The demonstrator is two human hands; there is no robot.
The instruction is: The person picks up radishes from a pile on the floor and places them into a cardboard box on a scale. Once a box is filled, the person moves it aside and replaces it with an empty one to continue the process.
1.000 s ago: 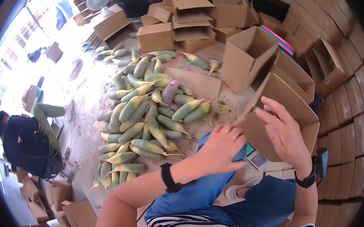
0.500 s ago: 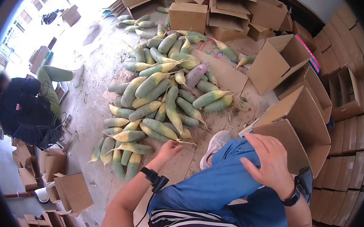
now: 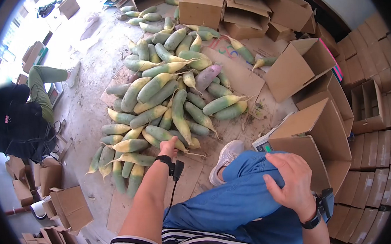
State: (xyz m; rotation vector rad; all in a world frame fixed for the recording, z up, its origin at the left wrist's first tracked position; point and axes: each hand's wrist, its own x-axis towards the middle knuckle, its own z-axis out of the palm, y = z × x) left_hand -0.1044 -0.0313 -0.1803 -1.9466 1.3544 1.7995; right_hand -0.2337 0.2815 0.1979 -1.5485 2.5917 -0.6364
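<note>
My left hand (image 3: 168,147) has its fingers curled against a green radish (image 3: 159,132) with a pale tip at the near side of a large heap. Part of those fingers is hidden behind the hand. Close by on the left lie more radishes (image 3: 130,146), green at one end and yellowish-white at the other. A purplish radish (image 3: 208,77) rests higher in the heap. My right hand (image 3: 291,179) lies on my bent knee, fingers stretched out and holding nothing.
Open cardboard boxes (image 3: 303,146) stand at my right, with a scale display (image 3: 267,148) beside the nearest. Stacked cartons (image 3: 377,186) line the right wall. A person (image 3: 18,118) sits at the left. Flattened cardboard (image 3: 242,80) lies under the radishes.
My left hand has reached forward from the near edge of the heap onto a radish. My right hand stays on the knee. The view has shifted slightly.
</note>
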